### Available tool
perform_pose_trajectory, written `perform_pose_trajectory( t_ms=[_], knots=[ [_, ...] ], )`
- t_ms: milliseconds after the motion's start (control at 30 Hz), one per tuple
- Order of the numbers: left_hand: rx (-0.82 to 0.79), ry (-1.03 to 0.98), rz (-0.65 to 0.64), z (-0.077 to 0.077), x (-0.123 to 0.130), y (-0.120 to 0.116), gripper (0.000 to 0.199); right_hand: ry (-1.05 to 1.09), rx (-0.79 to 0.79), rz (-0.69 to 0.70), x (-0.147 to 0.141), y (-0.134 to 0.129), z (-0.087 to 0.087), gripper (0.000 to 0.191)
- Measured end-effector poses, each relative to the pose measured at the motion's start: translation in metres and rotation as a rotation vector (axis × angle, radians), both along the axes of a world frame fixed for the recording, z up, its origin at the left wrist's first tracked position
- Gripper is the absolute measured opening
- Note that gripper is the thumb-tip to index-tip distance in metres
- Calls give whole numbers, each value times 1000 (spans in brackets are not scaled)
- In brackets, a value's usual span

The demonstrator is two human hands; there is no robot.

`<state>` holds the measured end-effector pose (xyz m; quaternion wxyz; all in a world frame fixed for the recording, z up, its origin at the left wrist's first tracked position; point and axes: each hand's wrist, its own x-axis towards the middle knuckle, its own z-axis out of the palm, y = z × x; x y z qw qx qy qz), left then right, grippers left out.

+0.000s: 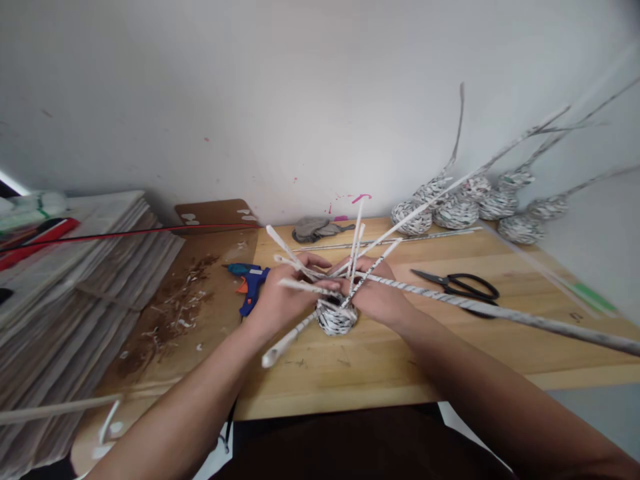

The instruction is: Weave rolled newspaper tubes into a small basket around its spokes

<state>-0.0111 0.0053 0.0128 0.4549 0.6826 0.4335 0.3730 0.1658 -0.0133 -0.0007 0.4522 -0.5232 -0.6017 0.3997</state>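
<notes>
A small woven paper basket (pixel 337 319) stands on the wooden table between my hands. Several rolled paper tubes rise and fan out from its rim, and one long paper tube (pixel 440 295) runs off to the right edge. My left hand (pixel 295 290) curls around the basket's left side, its fingers closed at the rim among the tubes. From the right, my right hand (pixel 375 287) is closed at the base of the tubes; its fingertips are mostly hidden behind them.
Black-handled scissors (pixel 463 285) lie right of my hands, a blue glue gun (pixel 254 287) to the left. Several finished woven pieces (pixel 455 212) with long stems line the wall. A grey cloth (pixel 317 229) lies behind. Stacked newspapers (pixel 100 267) fill the left side.
</notes>
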Motion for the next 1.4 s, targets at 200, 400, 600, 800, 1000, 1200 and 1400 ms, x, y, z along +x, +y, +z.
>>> perform_pose_trajectory(
  t_ms=[200, 400, 600, 800, 1000, 1200, 1400],
  knots=[
    [51, 31, -2, -2, -2, -1, 29, 86, -55, 42, -1, -1, 1, 7],
    [179, 160, 86, 8, -4, -4, 19, 252, -97, 141, -2, 1, -2, 18],
    [193, 188, 193, 4, -7, 4, 15, 107, -48, 303, 9, -2, 11, 23],
    [254, 275, 172, 3, -14, 6, 16, 40, -154, 416, 12, -3, 12, 20],
    [478, 519, 73, 15, -10, 5, 15, 93, -125, 428, 8, 0, 4, 11],
    [303, 287, 55, 6, -11, 16, 15, 165, -203, 352, 6, 0, 7, 11],
    [267, 241, 64, 5, -10, 13, 9, -100, -48, 173, 7, -3, 10, 19]
  ],
)
